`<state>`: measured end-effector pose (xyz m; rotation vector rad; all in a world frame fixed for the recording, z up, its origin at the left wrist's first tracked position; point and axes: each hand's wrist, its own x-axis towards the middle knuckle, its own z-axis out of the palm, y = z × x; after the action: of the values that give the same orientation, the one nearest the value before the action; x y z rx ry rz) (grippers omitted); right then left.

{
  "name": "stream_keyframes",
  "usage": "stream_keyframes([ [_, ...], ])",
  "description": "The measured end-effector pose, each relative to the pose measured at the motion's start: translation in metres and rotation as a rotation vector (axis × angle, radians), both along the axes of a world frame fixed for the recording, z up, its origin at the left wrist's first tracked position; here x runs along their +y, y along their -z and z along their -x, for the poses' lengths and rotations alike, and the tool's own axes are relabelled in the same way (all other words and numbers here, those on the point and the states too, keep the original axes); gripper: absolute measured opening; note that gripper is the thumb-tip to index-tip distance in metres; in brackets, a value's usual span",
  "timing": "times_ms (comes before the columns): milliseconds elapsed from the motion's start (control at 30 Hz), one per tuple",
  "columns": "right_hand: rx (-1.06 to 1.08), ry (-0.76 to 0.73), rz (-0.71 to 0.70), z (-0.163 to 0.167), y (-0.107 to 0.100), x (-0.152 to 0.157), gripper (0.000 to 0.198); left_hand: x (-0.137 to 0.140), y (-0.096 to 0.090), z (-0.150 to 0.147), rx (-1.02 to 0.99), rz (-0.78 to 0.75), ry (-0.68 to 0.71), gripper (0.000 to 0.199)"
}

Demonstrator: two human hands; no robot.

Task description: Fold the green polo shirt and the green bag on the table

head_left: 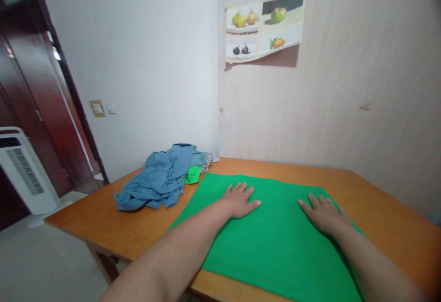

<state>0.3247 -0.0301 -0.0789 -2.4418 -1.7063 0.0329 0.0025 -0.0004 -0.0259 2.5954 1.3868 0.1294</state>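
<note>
A green cloth [272, 247] lies spread nearly smooth over the wooden table, one edge close to the table's front. Flat on its upper left part rests my left hand [240, 201], fingers spread and pointing away from me. My right hand [324, 212] lies on the cloth's right side, near that edge, with its fingers stretched out and the thumb apart. Neither hand grips anything. Parts of the cloth's left and right edges are hidden under my forearms.
On the table's [138, 230] left back stands a heap of crumpled clothes, mostly a blue garment [158, 178], with a bright green piece [193, 174] beside it. Walls border the table behind; a fruit picture [263, 28] hangs there. A white upright appliance [29, 173] stands on the floor at left.
</note>
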Motion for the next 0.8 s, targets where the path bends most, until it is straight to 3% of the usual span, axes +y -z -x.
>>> stream_keyframes([
  [300,0.019,-0.014,-0.069,-0.01,0.016,0.007,0.094,0.047,0.004,0.06,0.078,-0.056,-0.265,0.092],
  [800,0.002,-0.032,-0.087,-0.019,0.026,0.013,0.093,0.077,0.009,0.086,0.085,-0.075,-0.425,0.095],
])
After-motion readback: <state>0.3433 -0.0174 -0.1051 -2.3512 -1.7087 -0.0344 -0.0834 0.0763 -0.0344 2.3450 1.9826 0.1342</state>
